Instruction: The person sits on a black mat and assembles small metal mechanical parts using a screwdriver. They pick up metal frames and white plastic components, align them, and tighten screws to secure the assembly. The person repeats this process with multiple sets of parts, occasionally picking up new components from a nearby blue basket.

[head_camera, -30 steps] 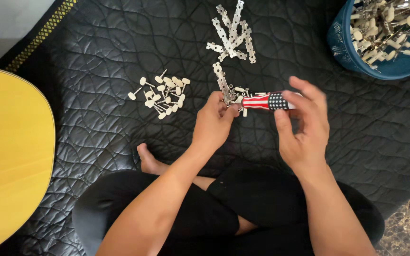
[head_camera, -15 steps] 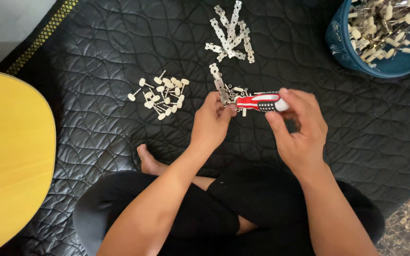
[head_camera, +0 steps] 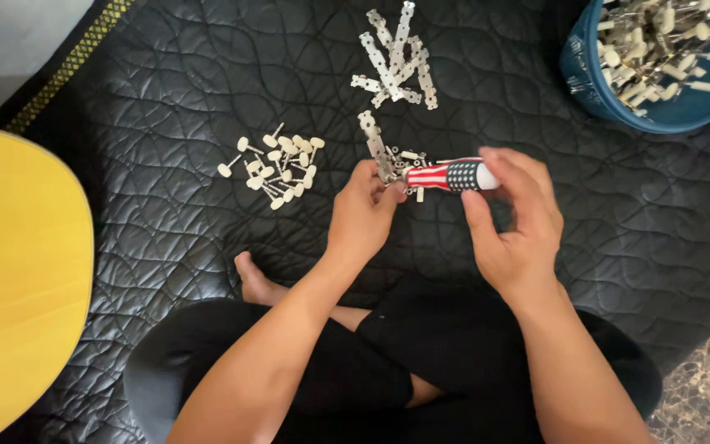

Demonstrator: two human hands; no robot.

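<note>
I sit cross-legged on a black quilted mat (head_camera: 207,99). My left hand (head_camera: 363,212) pinches the lower end of a perforated metal strip (head_camera: 374,146) that points away from me. My right hand (head_camera: 515,222) grips a screwdriver with a red, white and blue striped handle (head_camera: 447,175), its tip meeting the strip at my left fingers. A few small screws (head_camera: 411,154) lie on the mat just beyond the tool.
A pile of small white-headed pins (head_camera: 277,168) lies left of my hands. More perforated metal strips (head_camera: 396,62) are heaped farther out. A blue basket (head_camera: 589,78) of assembled parts stands at the top right. A yellow rounded surface (head_camera: 14,279) fills the left edge.
My right hand has shifted its fingers around the screwdriver handle, turning it. The left hand and the strip have stayed in place.
</note>
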